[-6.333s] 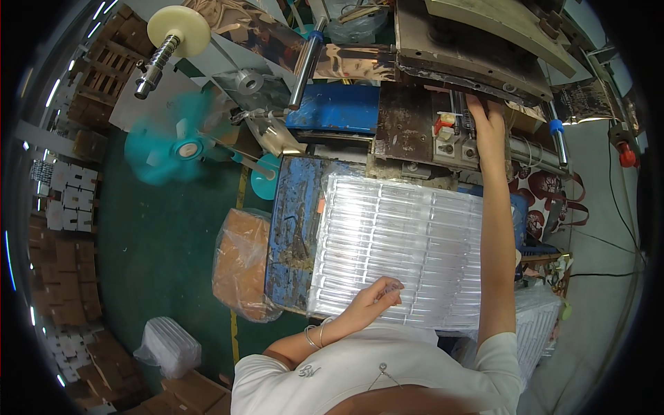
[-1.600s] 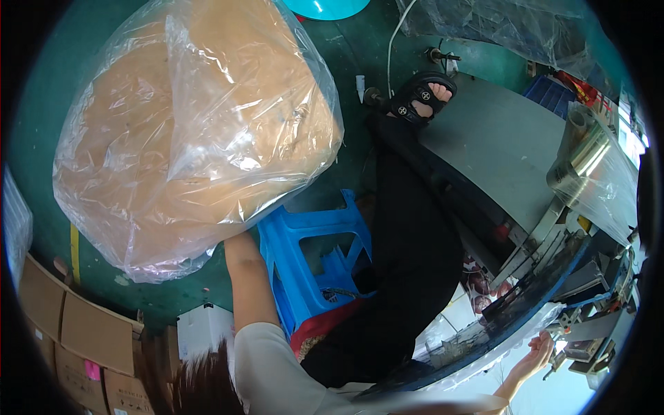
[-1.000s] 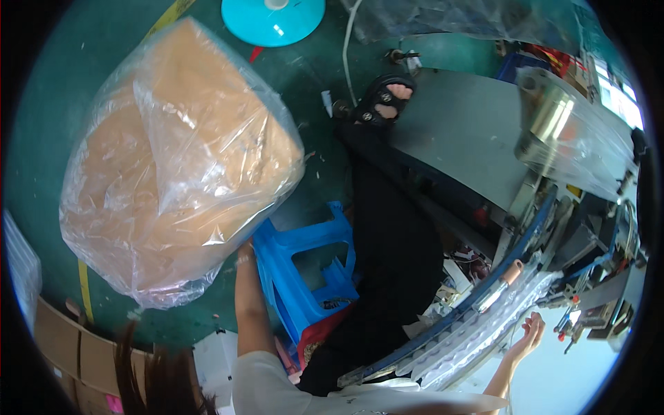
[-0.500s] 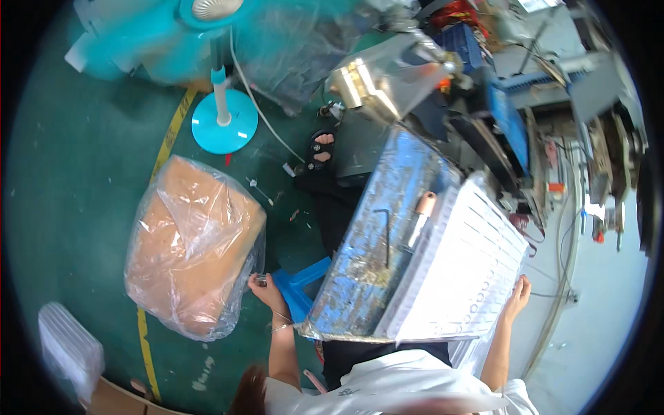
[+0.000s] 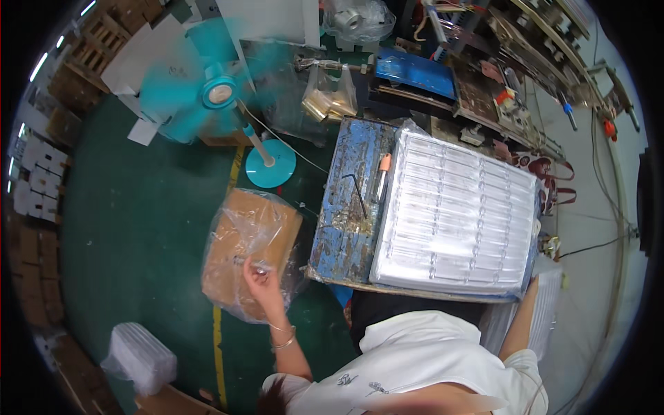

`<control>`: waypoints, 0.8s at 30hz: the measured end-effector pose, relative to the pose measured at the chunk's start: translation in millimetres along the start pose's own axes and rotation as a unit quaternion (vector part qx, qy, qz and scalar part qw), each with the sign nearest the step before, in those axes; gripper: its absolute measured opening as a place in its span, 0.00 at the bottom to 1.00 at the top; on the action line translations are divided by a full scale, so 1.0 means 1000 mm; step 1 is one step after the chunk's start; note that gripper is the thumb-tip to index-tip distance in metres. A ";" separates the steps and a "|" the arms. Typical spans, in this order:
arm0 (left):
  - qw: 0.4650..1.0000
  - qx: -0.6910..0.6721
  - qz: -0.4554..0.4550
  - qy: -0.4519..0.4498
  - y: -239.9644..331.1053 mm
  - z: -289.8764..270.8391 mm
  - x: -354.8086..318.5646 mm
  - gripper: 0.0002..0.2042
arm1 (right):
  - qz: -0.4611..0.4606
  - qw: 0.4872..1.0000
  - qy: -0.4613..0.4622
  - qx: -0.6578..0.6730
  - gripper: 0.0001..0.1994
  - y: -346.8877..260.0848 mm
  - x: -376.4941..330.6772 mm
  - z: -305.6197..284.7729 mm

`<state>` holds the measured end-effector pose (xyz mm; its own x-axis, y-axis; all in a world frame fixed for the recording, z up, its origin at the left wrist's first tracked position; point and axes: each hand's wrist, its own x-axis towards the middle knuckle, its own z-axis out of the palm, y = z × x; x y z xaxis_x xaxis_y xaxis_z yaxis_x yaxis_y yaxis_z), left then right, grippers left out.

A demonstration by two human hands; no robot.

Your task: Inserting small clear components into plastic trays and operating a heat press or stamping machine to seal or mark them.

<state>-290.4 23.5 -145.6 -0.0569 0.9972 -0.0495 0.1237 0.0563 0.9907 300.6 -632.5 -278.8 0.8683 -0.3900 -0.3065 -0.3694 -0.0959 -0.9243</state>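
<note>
My left hand (image 5: 263,287) is raised over the plastic-wrapped cardboard box (image 5: 242,225) on the floor to the left. Its fingers are closed on a small clear piece (image 5: 263,268), whose kind I cannot make out. A translucent plastic tray (image 5: 456,214) with rows of long compartments lies on the worn blue workbench (image 5: 332,225) before me. My right hand (image 5: 533,286) is down by the tray's right front corner, its fingers largely hidden. Left of the tray lie a black hex key (image 5: 357,190) and a tool with an orange handle (image 5: 384,163).
A turquoise fan (image 5: 220,95) runs on a round base (image 5: 271,164) beyond the box. Wrapped trays stand at my right (image 5: 548,304) and a wrapped bundle at the lower left (image 5: 142,356). Machinery with a blue plate (image 5: 415,72) is behind the bench.
My view has lifted and shifted, showing more of the far room. My left hand has moved up from beside the wrapped box to over it. My right hand stays near the tray's right side.
</note>
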 end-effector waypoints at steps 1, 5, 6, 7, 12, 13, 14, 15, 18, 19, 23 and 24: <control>0.999 -0.011 0.030 0.000 0.025 0.001 -0.016 0.27 | -0.010 0.998 -0.059 -0.012 0.22 -0.003 -0.011 0.035; 0.930 0.220 0.236 -0.176 0.105 0.059 -0.076 0.20 | 0.040 0.995 -0.093 -0.019 0.20 -0.030 -0.075 0.074; 0.908 0.216 0.262 -0.246 0.123 0.074 -0.090 0.20 | 0.077 0.991 -0.098 -0.042 0.19 -0.026 -0.073 0.069; 0.862 0.230 0.347 -0.288 0.120 0.086 -0.099 0.20 | 0.084 0.991 -0.099 -0.035 0.19 -0.020 -0.066 0.064; 0.746 0.314 0.455 -0.370 0.122 0.126 -0.135 0.19 | -0.203 0.944 -0.123 -0.230 0.17 -0.004 -0.081 0.063; 0.728 0.340 0.465 -0.371 0.118 0.131 -0.138 0.18 | -0.231 0.930 -0.103 -0.267 0.17 -0.014 -0.104 0.065; 0.722 0.344 0.469 -0.374 0.116 0.136 -0.140 0.18 | -0.224 0.933 -0.102 -0.262 0.17 -0.027 -0.128 0.068; 0.718 0.371 0.459 -0.368 0.113 0.140 -0.141 0.18 | -0.235 0.923 -0.077 -0.293 0.16 -0.042 -0.151 0.072; 0.694 0.425 0.449 -0.368 0.111 0.144 -0.144 0.16 | -0.239 0.916 -0.061 -0.316 0.15 -0.060 -0.182 0.073; 0.683 0.428 0.464 -0.368 0.106 0.148 -0.144 0.16 | -0.245 0.919 -0.064 -0.302 0.15 -0.064 -0.186 0.074; 0.663 0.431 0.479 -0.381 0.103 0.157 -0.144 0.18 | -0.239 0.920 -0.037 -0.307 0.15 -0.075 -0.202 0.080; 0.670 0.416 0.479 -0.386 0.104 0.158 -0.144 0.18 | -0.249 0.916 -0.023 -0.314 0.15 -0.076 -0.205 0.082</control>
<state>-112.6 -106.5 -55.1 0.9330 0.3056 0.1901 0.2636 -0.9398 0.2174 178.0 -470.7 -164.3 0.9885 -0.1174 0.0956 -0.0287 -0.7651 -0.6433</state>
